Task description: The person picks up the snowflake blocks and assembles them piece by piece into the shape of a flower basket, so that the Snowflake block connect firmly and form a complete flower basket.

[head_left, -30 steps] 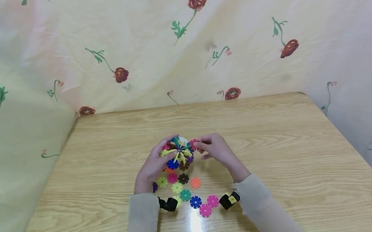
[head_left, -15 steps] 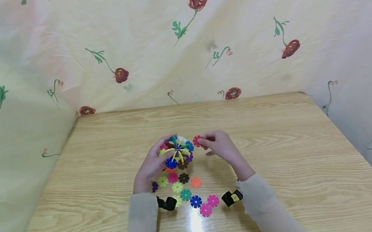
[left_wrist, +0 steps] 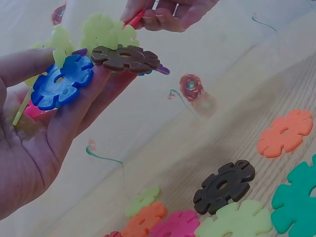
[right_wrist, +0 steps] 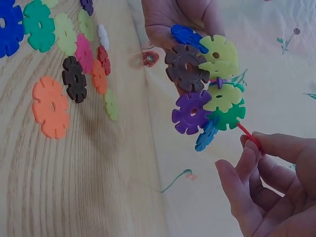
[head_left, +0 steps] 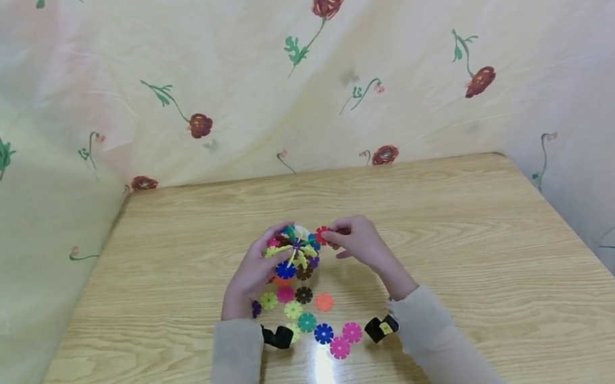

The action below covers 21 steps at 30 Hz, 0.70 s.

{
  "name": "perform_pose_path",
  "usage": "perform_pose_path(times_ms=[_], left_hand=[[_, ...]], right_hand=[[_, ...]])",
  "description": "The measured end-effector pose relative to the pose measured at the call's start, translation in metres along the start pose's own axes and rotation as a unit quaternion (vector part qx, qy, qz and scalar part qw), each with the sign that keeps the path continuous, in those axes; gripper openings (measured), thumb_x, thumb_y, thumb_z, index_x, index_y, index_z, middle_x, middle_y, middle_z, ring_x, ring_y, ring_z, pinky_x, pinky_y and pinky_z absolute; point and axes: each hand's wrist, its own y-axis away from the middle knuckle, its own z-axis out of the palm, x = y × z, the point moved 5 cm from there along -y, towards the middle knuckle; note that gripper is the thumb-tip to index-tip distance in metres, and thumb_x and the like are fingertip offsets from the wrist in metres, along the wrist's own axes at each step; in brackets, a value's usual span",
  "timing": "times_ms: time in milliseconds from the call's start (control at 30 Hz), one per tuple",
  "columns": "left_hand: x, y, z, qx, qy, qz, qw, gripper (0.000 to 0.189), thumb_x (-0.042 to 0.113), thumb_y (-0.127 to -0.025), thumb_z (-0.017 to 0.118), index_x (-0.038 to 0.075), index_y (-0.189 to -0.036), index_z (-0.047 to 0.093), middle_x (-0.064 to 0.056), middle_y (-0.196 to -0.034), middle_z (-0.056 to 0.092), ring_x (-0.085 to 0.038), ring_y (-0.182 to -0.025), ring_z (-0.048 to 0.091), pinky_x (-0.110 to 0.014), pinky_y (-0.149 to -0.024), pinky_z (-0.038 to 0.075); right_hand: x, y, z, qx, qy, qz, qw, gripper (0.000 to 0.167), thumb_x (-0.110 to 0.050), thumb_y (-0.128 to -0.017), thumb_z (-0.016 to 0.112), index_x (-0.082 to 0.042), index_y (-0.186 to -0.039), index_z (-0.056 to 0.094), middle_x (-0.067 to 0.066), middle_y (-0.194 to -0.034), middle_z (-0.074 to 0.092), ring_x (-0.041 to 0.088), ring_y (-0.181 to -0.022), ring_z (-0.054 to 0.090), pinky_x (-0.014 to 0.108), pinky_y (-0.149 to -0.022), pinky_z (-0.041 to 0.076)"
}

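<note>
My left hand holds up a cluster of interlocking plastic flower discs, fingers curled around its far side. In the left wrist view, a blue disc and a brown disc of the cluster face the camera. Thumb and index finger of my right hand pinch a red flower disc at the cluster's right side. Seen edge-on in the right wrist view, the red disc meets the rim of a green disc; whether their slots engage, I cannot tell.
Loose discs lie on the wooden table below my hands, among them a black disc, an orange disc, a teal disc and two pink discs near the front. Flower-patterned cloth hangs around the table.
My right hand draws the red disc slightly away to the right, then brings it back against the cluster. The left hand stays nearly in place with the cluster.
</note>
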Motion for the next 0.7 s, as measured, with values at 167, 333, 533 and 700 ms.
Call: perform_pose_path(times_ms=[167, 333, 533, 700], left_hand=[[0.0021, -0.0001, 0.0007, 0.010, -0.002, 0.004, 0.9999, 0.053, 0.012, -0.097, 0.057, 0.019, -0.146, 0.041, -0.002, -0.154, 0.033, -0.030, -0.136, 0.042, -0.038, -0.103, 0.046], [0.0025, -0.0003, 0.0004, 0.026, -0.016, -0.003, 0.9995, 0.051, 0.014, -0.096, 0.059, 0.025, -0.143, 0.044, -0.001, -0.153, 0.035, -0.029, -0.138, 0.040, -0.046, -0.108, 0.042], [0.0015, -0.0004, -0.0007, 0.043, -0.012, -0.016, 0.9989, 0.051, 0.015, -0.096, 0.060, 0.023, -0.144, 0.044, 0.000, -0.154, 0.034, -0.030, -0.141, 0.035, -0.056, -0.112, 0.035], [0.0045, -0.0003, -0.0001, 0.043, -0.020, -0.007, 0.9989, 0.050, 0.014, -0.096, 0.060, 0.024, -0.143, 0.045, -0.001, -0.155, 0.034, -0.029, -0.142, 0.034, -0.056, -0.113, 0.034]], right_hand=[[0.0014, -0.0005, -0.0002, 0.012, 0.000, 0.005, 0.9999, 0.022, -0.018, -0.096, 0.061, 0.002, -0.101, 0.069, 0.018, -0.091, 0.067, 0.027, -0.086, 0.065, 0.032, -0.069, 0.061], [0.0029, -0.0016, -0.0008, 0.021, -0.004, 0.005, 0.9998, 0.021, -0.019, -0.095, 0.062, 0.001, -0.099, 0.070, 0.019, -0.090, 0.066, 0.029, -0.086, 0.065, 0.031, -0.068, 0.061], [0.0020, -0.0007, -0.0022, 0.031, -0.011, 0.005, 0.9995, 0.022, -0.019, -0.095, 0.062, 0.001, -0.099, 0.069, 0.020, -0.093, 0.066, 0.030, -0.086, 0.065, 0.031, -0.068, 0.061], [0.0009, 0.0002, -0.0008, 0.028, -0.005, 0.001, 0.9996, 0.022, -0.018, -0.095, 0.062, 0.001, -0.100, 0.069, 0.022, -0.094, 0.067, 0.024, -0.082, 0.065, 0.031, -0.068, 0.061]])
